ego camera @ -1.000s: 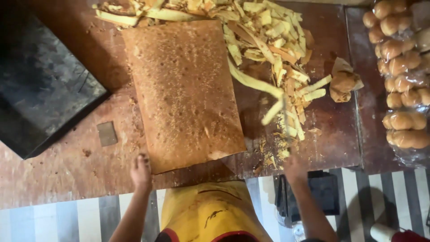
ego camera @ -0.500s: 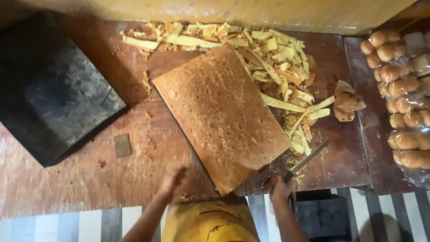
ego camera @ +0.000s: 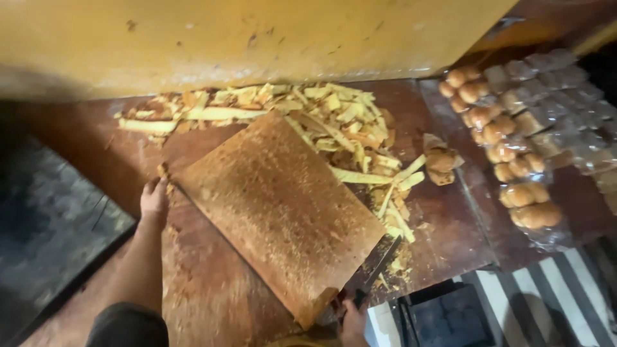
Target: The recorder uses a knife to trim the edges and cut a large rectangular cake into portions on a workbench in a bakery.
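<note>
Head view: one slab [ego camera: 276, 205], two hands [ego camera: 154, 199].

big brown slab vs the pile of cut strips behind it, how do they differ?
The slab is one large flat rectangular piece; the strips are many thin loose pieces heaped in disorder. The slab's top is even brown and finely textured; the strips look pale yellow with some brown edges. The left hand touches the slab's corner and the right hand holds a knife along its edge; neither hand touches the strips. Both lie on the same wooden table.
</note>
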